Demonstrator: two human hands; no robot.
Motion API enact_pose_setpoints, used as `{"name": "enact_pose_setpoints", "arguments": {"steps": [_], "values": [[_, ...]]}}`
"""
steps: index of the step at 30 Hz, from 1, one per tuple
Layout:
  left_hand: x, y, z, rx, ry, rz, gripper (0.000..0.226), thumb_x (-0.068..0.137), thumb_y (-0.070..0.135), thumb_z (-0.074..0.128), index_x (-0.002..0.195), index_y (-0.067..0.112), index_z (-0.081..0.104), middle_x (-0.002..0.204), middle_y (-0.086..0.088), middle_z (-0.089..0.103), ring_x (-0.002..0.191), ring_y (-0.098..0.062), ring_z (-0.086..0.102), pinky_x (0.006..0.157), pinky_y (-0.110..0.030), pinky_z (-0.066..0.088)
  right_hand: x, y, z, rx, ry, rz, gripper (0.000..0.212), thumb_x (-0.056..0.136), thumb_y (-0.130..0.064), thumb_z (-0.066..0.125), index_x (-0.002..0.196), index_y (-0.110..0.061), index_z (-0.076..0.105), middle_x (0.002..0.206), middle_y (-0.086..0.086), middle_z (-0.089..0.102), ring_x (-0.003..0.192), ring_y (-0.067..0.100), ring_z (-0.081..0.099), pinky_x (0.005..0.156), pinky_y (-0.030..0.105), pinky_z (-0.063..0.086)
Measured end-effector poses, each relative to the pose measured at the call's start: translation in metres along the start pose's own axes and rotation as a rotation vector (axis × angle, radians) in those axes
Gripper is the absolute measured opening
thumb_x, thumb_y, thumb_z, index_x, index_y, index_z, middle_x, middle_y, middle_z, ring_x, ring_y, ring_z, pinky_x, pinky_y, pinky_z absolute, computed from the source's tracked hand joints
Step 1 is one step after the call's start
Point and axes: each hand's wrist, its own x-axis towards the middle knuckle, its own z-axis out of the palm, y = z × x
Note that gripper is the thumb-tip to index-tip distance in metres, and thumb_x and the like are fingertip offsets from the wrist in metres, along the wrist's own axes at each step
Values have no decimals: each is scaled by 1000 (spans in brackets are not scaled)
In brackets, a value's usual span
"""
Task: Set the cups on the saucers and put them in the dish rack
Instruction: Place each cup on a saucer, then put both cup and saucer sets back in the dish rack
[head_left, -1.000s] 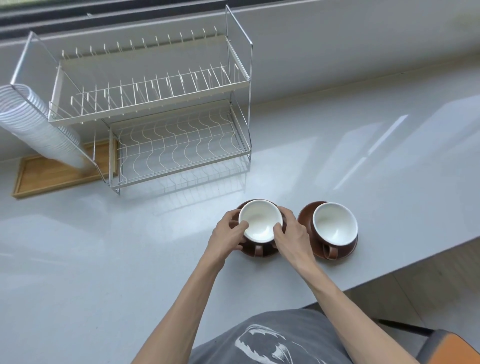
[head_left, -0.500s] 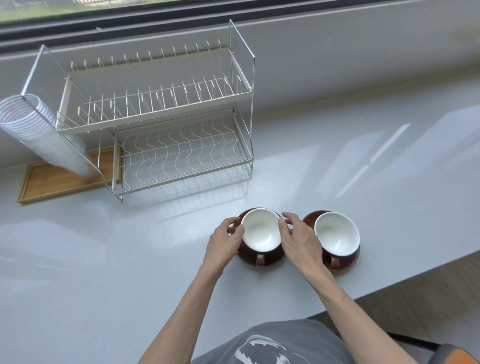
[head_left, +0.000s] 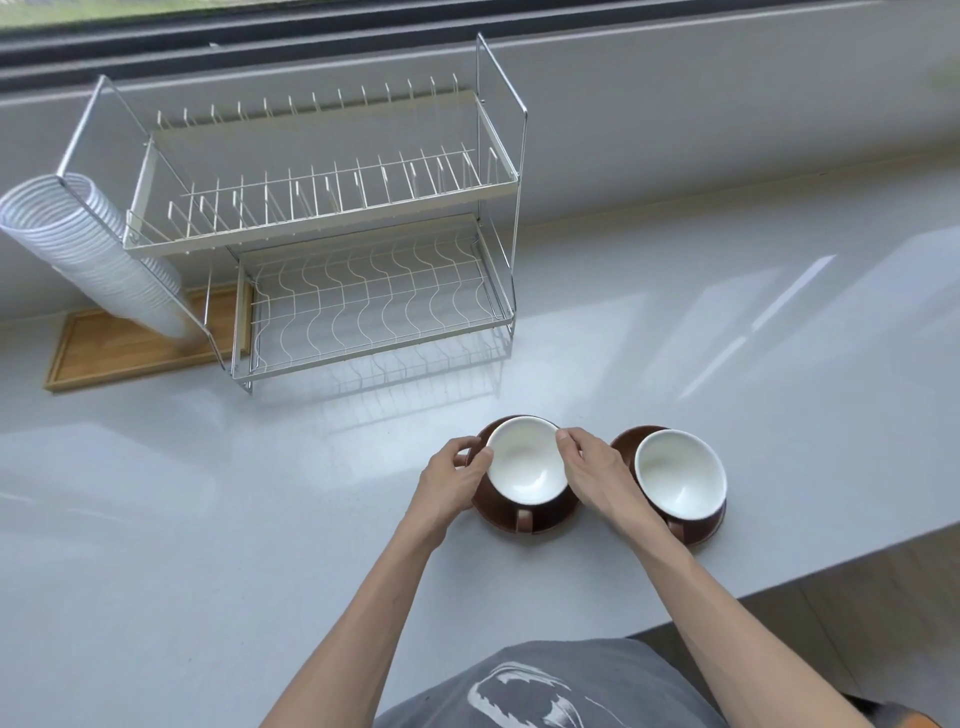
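Both your hands are flanking the left cup (head_left: 527, 464): your left hand (head_left: 451, 480) is sitting at its nine o'clock side with the thumb touching the white rim and the fingers curling toward the saucer edge, and your right hand (head_left: 597, 480) is pressing in from three o'clock, thumb tip on the rim. The hands are apart from each other, with the cup between them; whether you are truly squeezing it or only touching it, you cannot tell from this view.

Working down by size, the grey counter (head_left: 208, 519) is carrying everything. The wire rack (head_left: 332, 244) is standing at eleven o'clock from the cups, well apart from them, both tiers bare. A stack of white plastic cups (head_left: 88, 249) is leaning at the rack's nine o'clock, its foot over a wooden tray (head_left: 119, 348) that is lying partly behind the rack's left leg.

The left saucer (head_left: 545, 519), brown, is lying flat at the counter's near side with the left cup sitting on it, handle pointing to six o'clock. Just beside it at three o'clock, the right saucer (head_left: 623, 447) is holding the right cup (head_left: 679, 470), also upright, with its handle toward you and partly hidden by your right wrist. The two saucers are sitting close together, and your right hand is covering the gap, so whether they are touching is not clear.
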Motion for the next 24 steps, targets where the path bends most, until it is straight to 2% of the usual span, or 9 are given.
{"name": "enact_pose_setpoints", "arguments": {"steps": [2,7,9,11,14,16,18,21,24], "values": [[1,-1,-1,-2,3,6,31,84,46,64,112,34,64,116,-9,65,103,-28,69,88,-47,60,1,-2,0,-8,-1,-6,34,104,-39,30,99,-18,57,94,1,57,99,29,54,91,43,43],[-1,1,-3,-4,37,23,13,84,45,64,96,40,65,112,-11,68,101,-29,70,86,-49,60,7,-7,2,-18,-5,-35,39,104,-39,31,108,-15,62,93,0,60,94,27,54,85,38,42],[-1,2,-5,-11,50,24,7,88,41,64,94,39,65,112,-12,68,102,-30,70,84,-48,61,9,-9,4,-19,-11,-48,36,104,-38,32,100,-16,60,89,0,59,92,27,54,82,37,41],[-1,5,-9,-13,62,32,5,88,41,64,93,41,65,113,-13,67,102,-29,69,83,-48,61,12,-14,4,-25,-10,-56,35,105,-38,32,92,-17,56,83,0,56,89,28,53,77,35,38],[-1,14,-16,-23,86,48,3,89,40,65,92,41,65,112,-13,68,102,-29,69,83,-48,61,19,-25,1,-11,-19,-76,38,105,-38,32,91,-14,58,79,0,55,88,28,52,76,35,38],[1,21,-23,-44,101,58,2,91,38,65,92,39,66,111,-14,69,102,-29,69,83,-48,61,24,-33,0,-3,-19,-90,36,104,-39,32,81,-23,54,72,-6,49,84,26,50,76,35,37],[4,27,-30,-52,116,72,2,91,38,65,92,37,67,111,-14,70,101,-28,70,83,-48,61,30,-43,-1,8,-11,-108,38,104,-40,32,69,-29,43,68,-9,44,81,25,46,74,33,35],[10,39,-41,-68,137,88,3,91,37,65,93,35,67,108,-17,71,88,-24,69,83,-48,61,39,-61,-5,14,-12,-146,39,105,-39,33,69,-26,44,67,-7,46,80,24,47,71,33,34],[16,52,-52,-85,157,108,3,92,35,64,92,34,67,107,-19,72,80,-20,66,84,-48,61,50,-80,-9,11,-26,-177,36,104,-40,33,71,-30,46,69,-11,45,82,23,46,73,32,33]]}}
